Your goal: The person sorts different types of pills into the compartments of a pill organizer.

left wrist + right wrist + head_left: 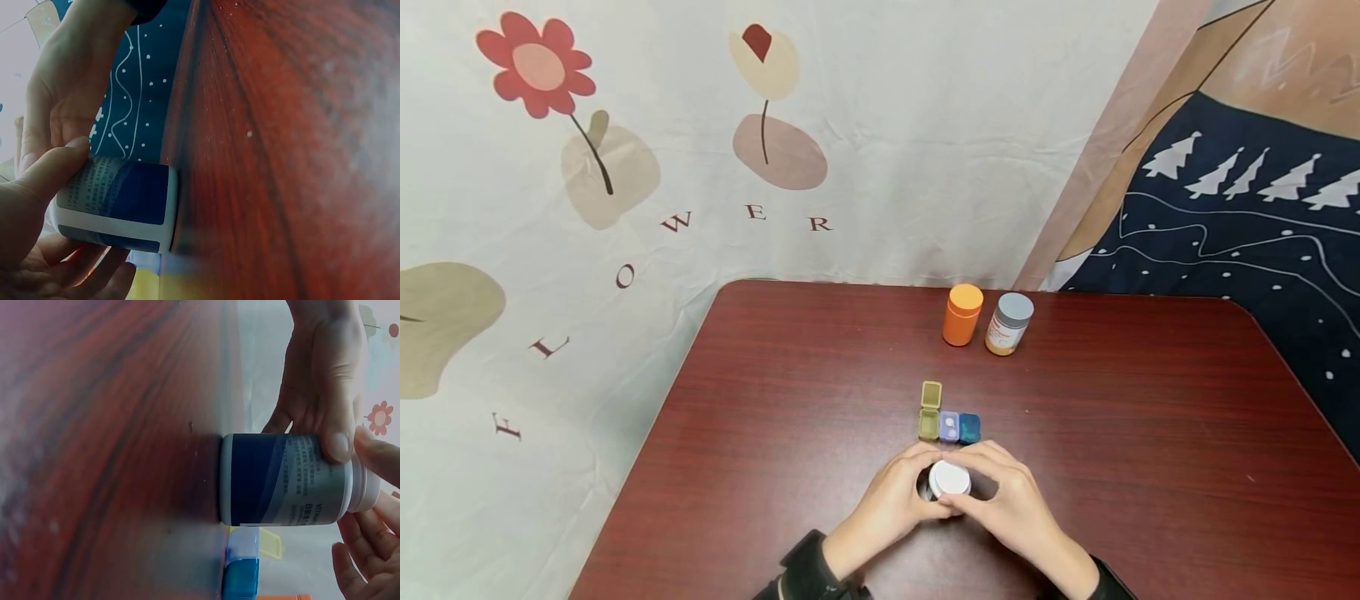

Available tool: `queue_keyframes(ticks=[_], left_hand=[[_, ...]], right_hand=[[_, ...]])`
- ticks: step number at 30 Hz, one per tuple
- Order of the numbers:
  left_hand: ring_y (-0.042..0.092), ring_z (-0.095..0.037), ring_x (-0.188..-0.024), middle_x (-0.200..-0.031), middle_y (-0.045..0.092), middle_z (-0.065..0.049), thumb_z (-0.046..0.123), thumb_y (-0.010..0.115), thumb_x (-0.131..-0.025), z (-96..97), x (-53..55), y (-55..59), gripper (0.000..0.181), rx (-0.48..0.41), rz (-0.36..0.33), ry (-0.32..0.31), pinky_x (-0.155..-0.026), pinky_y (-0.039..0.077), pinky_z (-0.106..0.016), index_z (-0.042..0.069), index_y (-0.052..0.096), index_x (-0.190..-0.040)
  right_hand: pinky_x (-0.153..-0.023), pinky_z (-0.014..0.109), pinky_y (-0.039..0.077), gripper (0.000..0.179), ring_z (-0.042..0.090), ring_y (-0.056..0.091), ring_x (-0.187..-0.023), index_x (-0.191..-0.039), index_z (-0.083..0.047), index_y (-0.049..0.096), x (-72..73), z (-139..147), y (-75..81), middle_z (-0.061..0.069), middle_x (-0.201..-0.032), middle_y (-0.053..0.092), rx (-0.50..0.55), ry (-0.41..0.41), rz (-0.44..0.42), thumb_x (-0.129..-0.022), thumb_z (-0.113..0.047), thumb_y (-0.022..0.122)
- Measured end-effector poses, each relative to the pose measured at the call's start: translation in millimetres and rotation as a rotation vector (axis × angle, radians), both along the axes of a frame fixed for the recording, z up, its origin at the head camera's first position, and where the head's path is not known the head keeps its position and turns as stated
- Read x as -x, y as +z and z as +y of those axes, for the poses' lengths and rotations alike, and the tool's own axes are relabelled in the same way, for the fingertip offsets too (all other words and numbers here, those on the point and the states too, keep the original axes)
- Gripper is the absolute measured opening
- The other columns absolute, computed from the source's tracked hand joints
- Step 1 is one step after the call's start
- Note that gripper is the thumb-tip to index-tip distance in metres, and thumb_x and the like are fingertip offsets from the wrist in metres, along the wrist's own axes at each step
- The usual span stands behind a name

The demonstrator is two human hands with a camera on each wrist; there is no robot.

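Note:
A white pill bottle (256, 478) with a blue and grey label stands upright on the table, near its front. My left hand (891, 492) grips the bottle's body, thumb on one side and fingers on the other. Around the white cap (951, 478), my right hand (1011, 500) pinches with thumb and fingers; the cap sits on the bottle's neck. Just beyond both hands lies a small pill organizer with a green compartment (929, 424), its lid raised, a purple compartment (949, 427) showing something white, and a dark blue compartment (970, 428).
Farther back stand an orange bottle (961, 317) with an orange cap and a grey-capped bottle (1008, 325) with a white label. The dark red wooden table (805, 358) meets a flower-printed cloth (925, 167) behind it.

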State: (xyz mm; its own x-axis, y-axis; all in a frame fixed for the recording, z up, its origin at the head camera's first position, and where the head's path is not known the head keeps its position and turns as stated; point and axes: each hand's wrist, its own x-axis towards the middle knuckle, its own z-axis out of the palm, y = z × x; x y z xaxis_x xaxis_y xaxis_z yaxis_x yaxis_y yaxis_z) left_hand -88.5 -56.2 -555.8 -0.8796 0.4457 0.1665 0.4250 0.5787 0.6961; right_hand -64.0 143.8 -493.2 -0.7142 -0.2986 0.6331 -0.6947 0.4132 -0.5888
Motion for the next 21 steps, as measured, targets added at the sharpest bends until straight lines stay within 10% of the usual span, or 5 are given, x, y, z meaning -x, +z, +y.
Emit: queue_keyframes(ticks=[21], left_hand=[[0.074,-0.004,-0.109,-0.125,0.079,0.02,0.055,0.1,-0.074,0.2,-1.8,10.9,0.063,0.12,-0.036,0.075,-0.085,0.057,-0.028,0.037,0.078,-0.131]], right_hand=[[-0.094,0.009,0.052,0.042,0.012,0.071,-0.101,-0.115,-0.008,0.083,17.6,12,-3.3,0.005,-0.105,0.08,0.018,0.172,0.002,-0.078,-0.016,0.102]])
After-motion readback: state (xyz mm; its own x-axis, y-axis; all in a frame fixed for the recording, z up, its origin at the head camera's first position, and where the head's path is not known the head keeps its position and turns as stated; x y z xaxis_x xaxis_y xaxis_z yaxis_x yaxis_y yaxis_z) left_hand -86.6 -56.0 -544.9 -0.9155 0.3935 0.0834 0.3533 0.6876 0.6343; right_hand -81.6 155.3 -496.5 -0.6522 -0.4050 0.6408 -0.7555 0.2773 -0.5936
